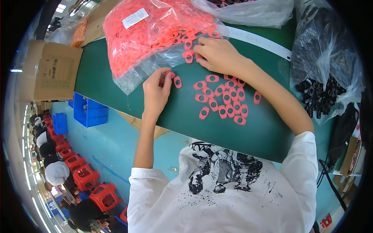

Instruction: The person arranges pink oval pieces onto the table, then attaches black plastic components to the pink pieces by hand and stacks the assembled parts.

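Note:
Near the left front of the bag, my left hand [155, 91] is closed with its thumb and fingertips around a small pink plastic piece [169, 73]. Touching it or just beside it lies another pink oval-holed piece [178, 86]. My right hand [219, 56] is at the mouth of a big clear bag [134, 77] full of these pieces. Its fingers are curled in beside a few pieces [189, 61] at the bag's edge, and its fingertips are partly hidden. Between my forearms, a loose group of pink pieces [227, 99] lies spread on the green table [182, 110].
A clear bag of black parts [322, 58] stands at the right, and another plastic bag [248, 11] lies at the back. To the left are a cardboard box [58, 72] and blue bins [90, 112] below the table. Red stools [85, 174] and seated people line the far left.

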`<state>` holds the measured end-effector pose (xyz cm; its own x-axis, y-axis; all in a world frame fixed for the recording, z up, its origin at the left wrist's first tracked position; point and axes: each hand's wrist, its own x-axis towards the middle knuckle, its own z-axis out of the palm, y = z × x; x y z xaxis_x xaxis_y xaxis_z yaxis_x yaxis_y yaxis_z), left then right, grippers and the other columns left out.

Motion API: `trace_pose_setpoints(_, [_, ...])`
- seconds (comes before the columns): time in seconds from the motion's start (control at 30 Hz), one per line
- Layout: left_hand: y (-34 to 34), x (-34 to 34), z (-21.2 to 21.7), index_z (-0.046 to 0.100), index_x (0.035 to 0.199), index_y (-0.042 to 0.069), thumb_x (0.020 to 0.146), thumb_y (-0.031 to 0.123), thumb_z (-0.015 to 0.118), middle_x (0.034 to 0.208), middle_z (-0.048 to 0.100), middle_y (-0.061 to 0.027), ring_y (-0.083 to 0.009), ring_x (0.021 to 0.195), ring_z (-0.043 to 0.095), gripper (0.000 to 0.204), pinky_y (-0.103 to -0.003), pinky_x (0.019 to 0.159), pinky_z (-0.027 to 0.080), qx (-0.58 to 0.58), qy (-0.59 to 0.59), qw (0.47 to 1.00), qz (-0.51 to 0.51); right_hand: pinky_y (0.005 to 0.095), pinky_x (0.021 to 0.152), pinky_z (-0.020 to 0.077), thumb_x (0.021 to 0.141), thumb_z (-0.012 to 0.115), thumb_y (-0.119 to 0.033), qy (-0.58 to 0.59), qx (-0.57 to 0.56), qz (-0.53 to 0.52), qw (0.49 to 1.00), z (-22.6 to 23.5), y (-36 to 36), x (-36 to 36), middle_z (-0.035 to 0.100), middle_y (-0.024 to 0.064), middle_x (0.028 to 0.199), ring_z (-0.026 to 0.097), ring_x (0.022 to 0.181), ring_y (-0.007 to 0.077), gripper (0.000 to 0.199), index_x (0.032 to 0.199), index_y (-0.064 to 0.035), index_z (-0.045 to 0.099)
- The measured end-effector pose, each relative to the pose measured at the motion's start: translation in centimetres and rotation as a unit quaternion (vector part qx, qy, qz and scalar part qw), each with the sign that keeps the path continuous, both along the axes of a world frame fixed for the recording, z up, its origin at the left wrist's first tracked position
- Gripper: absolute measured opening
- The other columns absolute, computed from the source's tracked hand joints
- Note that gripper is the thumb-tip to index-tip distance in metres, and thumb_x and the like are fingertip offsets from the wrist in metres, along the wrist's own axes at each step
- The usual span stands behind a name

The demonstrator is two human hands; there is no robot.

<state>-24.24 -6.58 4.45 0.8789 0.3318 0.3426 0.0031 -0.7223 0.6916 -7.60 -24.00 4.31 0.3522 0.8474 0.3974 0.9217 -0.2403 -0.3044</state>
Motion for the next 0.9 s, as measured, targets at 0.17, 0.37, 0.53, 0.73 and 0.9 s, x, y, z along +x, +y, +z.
trace_pose_setpoints(0.17, [1.4, -1.0, -0.1, 0.069, 0.102, 0.000, 0.087, 0.009, 0.066, 0.090, 0.064, -0.0102, -0.0202, 0.062, 0.061, 0.017, -0.032, 0.060, 0.049, 0.112, 0.017, 0.992, 0.051, 0.0392, 0.069, 0.0495, 0.080, 0.071, -0.021, 0.071, -0.176, 0.013, 0.982, 3.6, -3.3, -0.9, 0.058, 0.0082, 0.085, 0.061, 0.080, 0.0276, 0.019, 0.078, -0.0037, 0.062])
trace_pose_setpoints(0.37, [0.3, -0.9, 0.2, 0.071, 0.105, 0.003, 0.087, 0.013, 0.066, 0.096, 0.060, -0.0091, -0.0277, 0.071, 0.064, 0.021, -0.037, 0.064, 0.051, 0.171, 0.042, 0.984, 0.016, 0.0395, 0.070, 0.0496, 0.079, 0.072, -0.022, 0.057, -0.099, -0.012, 0.993, 2.9, -1.7, -1.3, 0.060, 0.0069, 0.085, 0.062, 0.081, 0.0274, 0.020, 0.086, -0.0054, 0.064])
trace_pose_setpoints(0.53, [-0.7, -1.3, 0.1, 0.067, 0.102, 0.003, 0.083, 0.008, 0.066, 0.096, 0.059, -0.0090, -0.0287, 0.078, 0.064, 0.020, -0.038, 0.067, 0.052, 0.175, 0.043, 0.982, -0.050, 0.0420, 0.072, 0.0501, 0.081, 0.070, -0.019, 0.038, -0.021, 0.009, 0.999, 0.2, 1.6, -1.9, 0.063, 0.0084, 0.088, 0.063, 0.084, 0.0292, 0.023, 0.096, -0.0037, 0.062])
trace_pose_setpoints(0.73, [-1.6, -2.8, 1.7, 0.065, 0.097, 0.004, 0.076, 0.006, 0.074, 0.095, 0.059, -0.0085, -0.0281, 0.083, 0.062, 0.023, -0.038, 0.069, 0.052, 0.116, 0.024, 0.988, -0.102, 0.0393, 0.069, 0.0490, 0.083, 0.067, -0.018, 0.090, -0.106, 0.040, 0.990, 1.6, -1.1, -2.2, 0.062, 0.0082, 0.083, 0.062, 0.078, 0.0282, 0.016, 0.083, -0.0025, 0.062])
trace_pose_setpoints(0.9, [-0.9, -3.0, 0.3, 0.062, 0.089, 0.004, 0.074, 0.004, 0.075, 0.092, 0.060, -0.0079, -0.0266, 0.083, 0.060, 0.020, -0.038, 0.068, 0.051, 0.176, -0.004, 0.973, -0.150, 0.0377, 0.067, 0.0474, 0.085, 0.066, -0.020, 0.200, -0.087, 0.052, 0.975, 2.3, -1.6, -2.2, 0.060, 0.0081, 0.080, 0.060, 0.073, 0.0253, 0.018, 0.081, -0.0027, 0.061])
